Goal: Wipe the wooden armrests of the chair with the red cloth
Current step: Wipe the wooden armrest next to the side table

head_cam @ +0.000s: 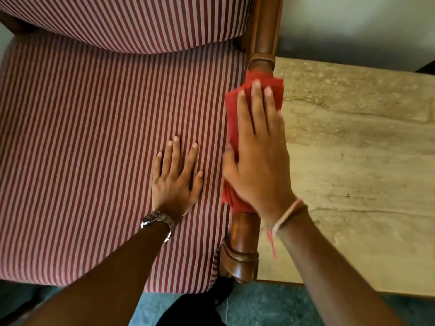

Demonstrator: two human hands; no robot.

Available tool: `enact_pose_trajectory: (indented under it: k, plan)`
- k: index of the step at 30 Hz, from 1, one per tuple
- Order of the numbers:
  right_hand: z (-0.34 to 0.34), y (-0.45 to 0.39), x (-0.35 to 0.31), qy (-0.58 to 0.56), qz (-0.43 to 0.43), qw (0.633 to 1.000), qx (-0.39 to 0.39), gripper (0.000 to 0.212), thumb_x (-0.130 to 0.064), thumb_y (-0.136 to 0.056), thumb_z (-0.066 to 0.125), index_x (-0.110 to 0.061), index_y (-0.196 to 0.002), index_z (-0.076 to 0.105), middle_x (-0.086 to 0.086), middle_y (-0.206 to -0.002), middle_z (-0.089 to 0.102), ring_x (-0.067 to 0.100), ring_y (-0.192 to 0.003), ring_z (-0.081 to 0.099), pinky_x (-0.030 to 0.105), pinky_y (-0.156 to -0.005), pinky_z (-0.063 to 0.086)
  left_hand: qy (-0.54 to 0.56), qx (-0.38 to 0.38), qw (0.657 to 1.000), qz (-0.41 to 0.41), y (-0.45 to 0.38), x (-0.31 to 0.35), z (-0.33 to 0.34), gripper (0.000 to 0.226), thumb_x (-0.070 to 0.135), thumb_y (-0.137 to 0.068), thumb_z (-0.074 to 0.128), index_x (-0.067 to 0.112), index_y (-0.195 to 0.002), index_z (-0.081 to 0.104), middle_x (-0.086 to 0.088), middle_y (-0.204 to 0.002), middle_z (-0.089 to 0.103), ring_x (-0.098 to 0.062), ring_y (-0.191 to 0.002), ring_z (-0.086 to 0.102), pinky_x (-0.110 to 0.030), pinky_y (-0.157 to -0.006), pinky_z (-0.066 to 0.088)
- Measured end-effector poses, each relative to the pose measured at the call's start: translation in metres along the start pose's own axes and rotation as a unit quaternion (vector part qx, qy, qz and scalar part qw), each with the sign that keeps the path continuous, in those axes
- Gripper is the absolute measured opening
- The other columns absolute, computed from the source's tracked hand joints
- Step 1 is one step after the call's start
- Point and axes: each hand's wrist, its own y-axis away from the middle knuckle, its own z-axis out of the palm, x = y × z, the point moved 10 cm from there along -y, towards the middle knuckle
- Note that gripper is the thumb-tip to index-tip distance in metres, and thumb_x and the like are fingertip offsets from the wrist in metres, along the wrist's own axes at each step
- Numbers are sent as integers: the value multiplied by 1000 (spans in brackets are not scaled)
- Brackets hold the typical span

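My right hand (259, 158) lies flat, fingers straight, pressing the red cloth (235, 114) onto the right armrest (243, 234), whose length runs straight away from me (bare wood shows ahead of my fingertips). My left hand (175, 182) rests spread on the striped seat (82, 137) beside it.

- The middle of the wooden armrest (244, 236) lies hidden under the red cloth (233, 114) and your right hand (256, 161); only its two ends show.
- Your hand covers most of the cloth.
- The chair's backrest (117, 20) is cut off by the top edge, the seat (94, 137) by the left edge.
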Motion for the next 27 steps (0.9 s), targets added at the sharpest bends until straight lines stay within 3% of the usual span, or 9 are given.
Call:
enact_pose_trajectory:
  k: [2, 7, 13, 19, 24, 27]
  plan:
    - [-6, -23, 1, 12, 10, 1000, 10, 78, -25, -97, 48, -13, -163, 8, 12, -173, 1, 30, -161, -2, 51, -131, 11, 1, -6, 1000, -5, 1, -1, 0, 67, 55, -101, 19, 29, -162, 8, -14, -171, 7, -29, -158, 11, -52, -126, 18]
    - [5, 31, -4, 2, 27, 1000, -9, 80, -23, -95, 48, -13, -164, 6, 11, -173, -1, 29, -160, -5, 54, -130, 14, 13, -2, 1000, -1, 0, -1, -1, 68, 55, -101, 22, 28, -162, 9, -15, -171, 7, -29, -158, 12, -53, -125, 21]
    - [-9, -44, 7, 14, 27, 1000, 9, 77, -24, -98, 47, -13, -163, 7, 13, -173, 0, 32, -160, -3, 52, -130, 13, 20, 2, 1000, 1, -1, 1, -2, 67, 55, -101, 20, 28, -162, 12, -16, -170, 11, -30, -158, 14, -53, -125, 20]
    - [9, 49, -3, -14, 33, 999, -17, 79, -28, -100, 48, -15, -164, 3, 10, -173, -7, 28, -160, -9, 54, -129, 17, 43, 16, 999, 4, -1, 0, -2, 67, 54, -101, 23, 27, -161, 18, -16, -169, 15, -30, -157, 17, -54, -124, 23]
    - [-4, -27, 6, 13, 38, 999, -2, 78, -26, -99, 49, -15, -164, 5, 11, -173, -4, 30, -160, -6, 50, -129, 20, 39, 30, 999, 6, -1, 0, -1, 68, 54, -100, 27, 28, -161, 14, -16, -170, 15, -31, -157, 18, -52, -125, 21]
    - [0, -2, 3, 0, 60, 998, 16, 78, -27, -101, 48, -15, -164, 3, 11, -173, -5, 30, -160, -5, 53, -127, 25, 46, 37, 998, 7, -1, -1, 0, 68, 55, -100, 28, 28, -161, 14, -16, -170, 15, -31, -157, 19, -51, -125, 20]
